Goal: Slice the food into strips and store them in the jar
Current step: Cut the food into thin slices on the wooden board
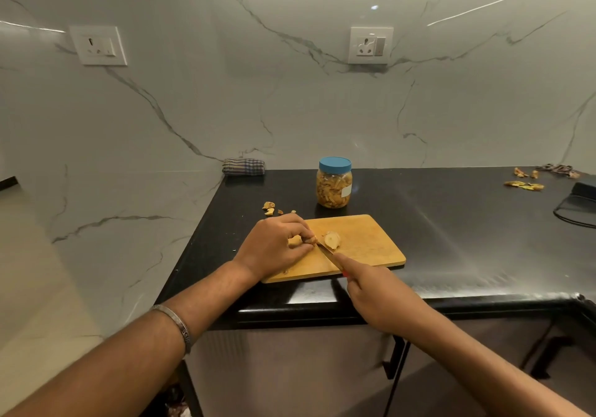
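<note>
At the middle of the frame, on a wooden cutting board [364, 249] on the black bench [451, 223], the left hand [274, 247] pinches a small food piece [311, 240] in its grip. Beside it the right hand [380, 297], fingers curled round a knife [329, 253], sets the blade by a pale slice [332, 240]. Just above the board stands the blue-lidded jar [334, 182], full of strips.

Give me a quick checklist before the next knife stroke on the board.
1. Right hand grips the knife: ok.
2. Left hand pinches a food piece beside the blade: ok.
3. Left fingertips clear of the edge: cannot tell.
4. Cutting board flat on the counter: ok.
5. Jar ready for strips: not ok, blue lid on.
</note>
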